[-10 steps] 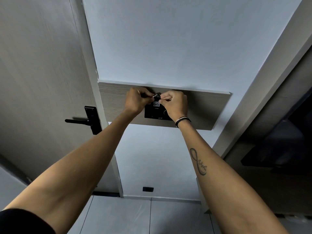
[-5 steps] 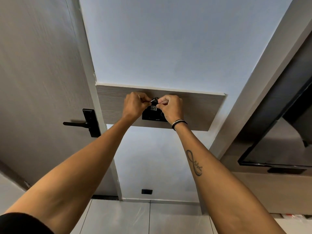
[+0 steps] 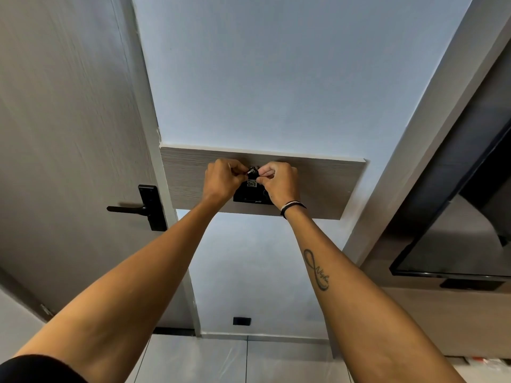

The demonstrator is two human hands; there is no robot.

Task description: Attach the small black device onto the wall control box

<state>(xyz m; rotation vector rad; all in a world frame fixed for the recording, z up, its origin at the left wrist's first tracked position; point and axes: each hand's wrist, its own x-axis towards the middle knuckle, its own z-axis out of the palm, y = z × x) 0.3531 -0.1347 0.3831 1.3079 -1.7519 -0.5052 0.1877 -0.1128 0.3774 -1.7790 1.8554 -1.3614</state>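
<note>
Wall painted pale blue fills the middle of your view, with a grey wood-grain door on your left carrying a black lever handle, and a dark screen mounted on the right. Grey floor tiles show below, and a small black socket sits low on the wall. Across the wall runs a wood-grain panel; the black wall control box is fixed to its face. Both your arms reach up to it. Your left hand and right hand pinch the small black device between their fingertips, one from each side, holding it at the box's upper edge, just above a white label. Whether it touches the box, you cannot tell. A wristband circles your right wrist.
</note>
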